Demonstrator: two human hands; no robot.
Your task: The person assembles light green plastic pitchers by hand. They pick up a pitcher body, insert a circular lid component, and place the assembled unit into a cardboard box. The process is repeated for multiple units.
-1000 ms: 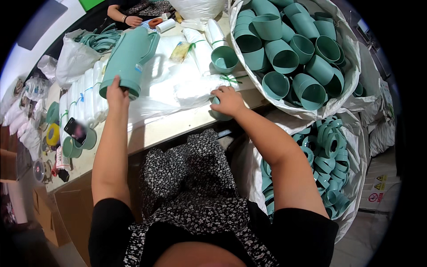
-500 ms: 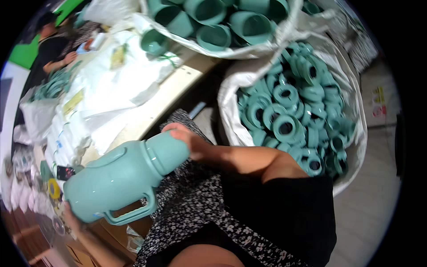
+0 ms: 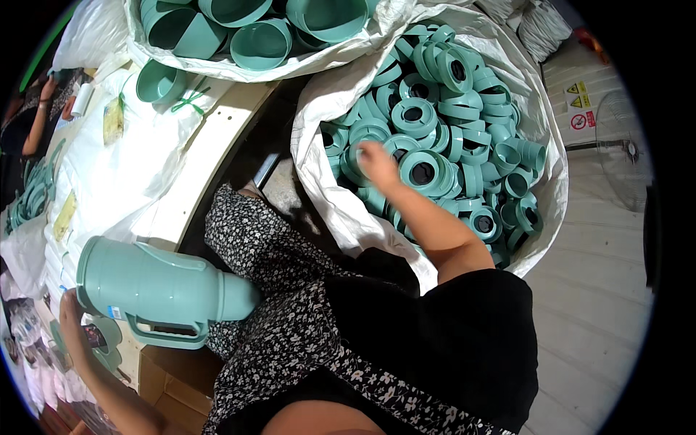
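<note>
A mint-green plastic jug body (image 3: pixel 156 290) with a side handle lies on its side across my lap, its narrow neck pointing right. My left hand (image 3: pixel 70 319) holds its wide base at the far left. My right hand (image 3: pixel 377 161) reaches into a white sack (image 3: pixel 330 196) on the floor, down among several mint-green plastic rings (image 3: pixel 435 123); the hand is blurred and I cannot tell whether its fingers have closed on a ring.
A second white sack (image 3: pixel 217 67) of mint-green cups sits on the table's far end. One loose cup (image 3: pixel 158 80) stands on the white-covered table (image 3: pixel 210 156). Another person's arm (image 3: pixel 32 123) shows at the far left. A cardboard box (image 3: pixel 170 377) stands under the table.
The jug has come off the table and down onto my lap. My right hand left the table edge and then the jug's neck, and now reaches into the sack of rings.
</note>
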